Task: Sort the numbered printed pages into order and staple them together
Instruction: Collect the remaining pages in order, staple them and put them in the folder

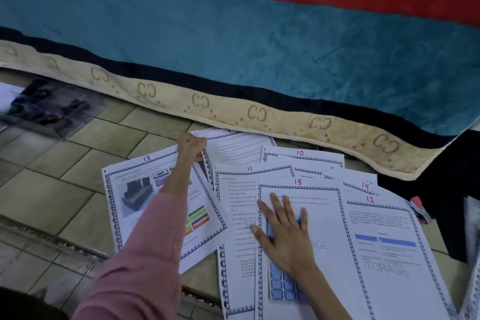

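On the tiled floor (78,169), left hand (191,143) pinches an unnumbered page (233,147); right hand (281,228), flat, pins page 15 (322,215); tugging could scatter the overlapping sheets.

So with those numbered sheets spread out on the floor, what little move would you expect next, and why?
Probably the left hand lifts out the sheet it grips at the far edge, to read its number. Pages 13, 11, 15, 10, 14 and 12 lie fanned and unsorted, while the right hand presses flat on 15.
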